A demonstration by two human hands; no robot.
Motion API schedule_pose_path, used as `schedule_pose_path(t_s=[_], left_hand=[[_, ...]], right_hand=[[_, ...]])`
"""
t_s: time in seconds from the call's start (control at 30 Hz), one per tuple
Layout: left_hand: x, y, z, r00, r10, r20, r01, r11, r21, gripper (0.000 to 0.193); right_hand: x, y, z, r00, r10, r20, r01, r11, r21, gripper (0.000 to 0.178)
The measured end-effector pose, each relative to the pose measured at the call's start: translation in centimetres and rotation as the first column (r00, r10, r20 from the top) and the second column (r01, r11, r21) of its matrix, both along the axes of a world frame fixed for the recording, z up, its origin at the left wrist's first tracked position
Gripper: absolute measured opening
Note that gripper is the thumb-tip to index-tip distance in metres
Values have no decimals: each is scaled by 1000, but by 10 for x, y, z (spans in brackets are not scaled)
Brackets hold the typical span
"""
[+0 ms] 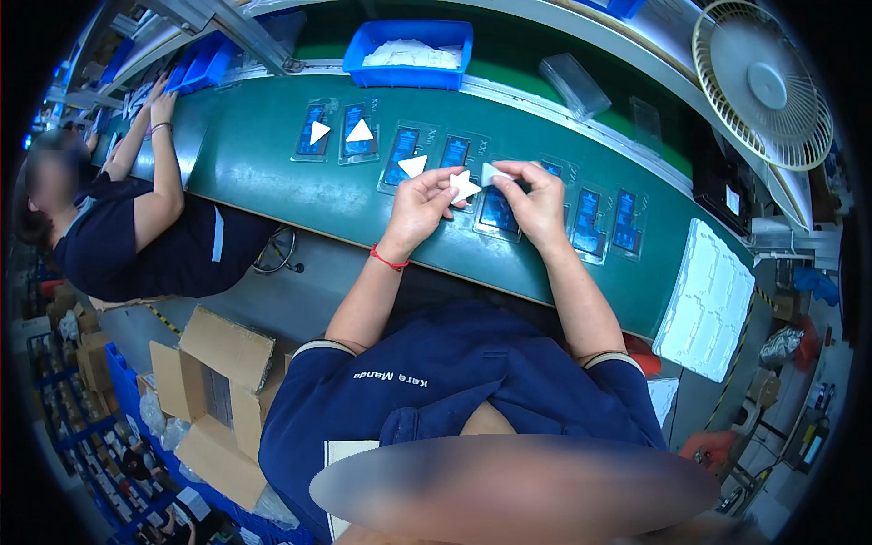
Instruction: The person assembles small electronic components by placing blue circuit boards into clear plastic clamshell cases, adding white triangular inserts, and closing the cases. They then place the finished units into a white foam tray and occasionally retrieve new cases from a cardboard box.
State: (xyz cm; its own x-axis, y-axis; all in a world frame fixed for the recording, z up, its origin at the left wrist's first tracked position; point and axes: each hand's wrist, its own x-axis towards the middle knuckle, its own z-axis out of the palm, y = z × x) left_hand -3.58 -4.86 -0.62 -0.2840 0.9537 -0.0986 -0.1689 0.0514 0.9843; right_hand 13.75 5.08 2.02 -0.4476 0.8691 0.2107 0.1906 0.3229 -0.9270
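Note:
Between the fingers of my left hand (pixel 421 211) is a white triangular piece (pixel 465 187). My right hand (pixel 536 204) pinches a second small white piece (pixel 491 173) close beside it. Both hands are above a row of flat blue-and-black packs, which look like batteries, in clear plastic trays on the green table. One such pack (pixel 496 213) lies just below my fingers, partly covered. More white triangles rest on the packs to the left: one triangle (pixel 319 133) at the far end, another triangle (pixel 361 132) beside it, and a third triangle (pixel 413 167) near my left hand.
A blue bin (pixel 407 74) with white pieces stands at the back. Behind my right hand lies a clear plastic box (pixel 575 86). White molded trays (pixel 705 304) sit at the table's right end, below a fan (pixel 765 86). A co-worker (pixel 150 213) sits at the left.

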Motion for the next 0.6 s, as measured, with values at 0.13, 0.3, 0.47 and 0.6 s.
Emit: schedule_pose_path(t_s=[0.13,0.3,0.47,0.6], left_hand=[[-2,-1,4,997,71,-28,-71,997,-11,31],[7,8,12,999,46,7,-46,999,3,38],[35,30,11,970,-234,-69,240,964,110,41],[-11,70,47,797,85,-599,52,977,208,31]], right_hand=[[27,-2,-4,934,-77,350,-188,728,660,18],[36,-12,-5,960,-22,280,-134,840,525,20],[35,-8,-11,1000,15,8,-15,992,122,18],[70,12,-11,969,-200,148,157,952,262,14]])
